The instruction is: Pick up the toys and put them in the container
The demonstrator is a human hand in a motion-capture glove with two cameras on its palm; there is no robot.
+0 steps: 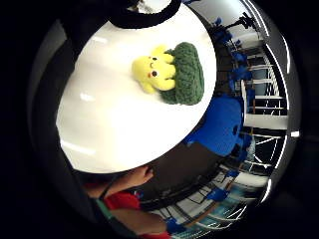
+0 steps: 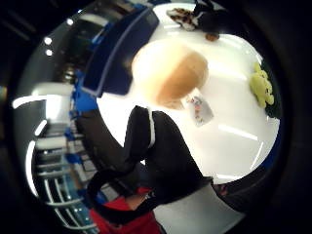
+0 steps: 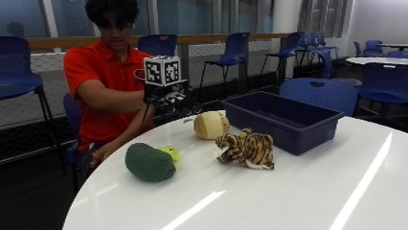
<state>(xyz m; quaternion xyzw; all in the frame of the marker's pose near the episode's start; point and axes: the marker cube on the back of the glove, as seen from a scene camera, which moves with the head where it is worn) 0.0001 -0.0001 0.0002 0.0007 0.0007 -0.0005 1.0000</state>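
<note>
Round white table [image 3: 306,191], glossy, streaked with light reflections; a person in a red shirt sits at its far rim. Right hand [image 3: 167,98], black-gloved, raised above the table near that rim, just beside and above the ball [image 3: 211,125]; whether its fingers are spread, pressed together or pinching anything cannot be told. Ball: round plush, tan with a paler cream half, a white tag at its side, lying on the table between the hand and the bin [image 3: 284,122]; it fills much of the thumb-side palm view [image 2: 168,70], so it is close to the palm. Bin: dark blue plastic, rectangular, straight walls, open top, near the table's far edge. Tiger [image 3: 247,148]: striped orange-and-black plush, fuzzy, lying just in front of the bin's near wall, apart from it. Green toy [image 3: 150,163]: knitted, ribbed dome shape, toward the rim at the person's side. Yellow toy [image 3: 169,153]: small soft plush with dark eyes and red cheeks, pressed against the green toy, seen from above in the little-finger-side view [image 1: 153,71]. Bare glossy surface extends across the near half of the table and between tiger and green toy. Blue chairs [image 3: 231,52] stand behind the table
</note>
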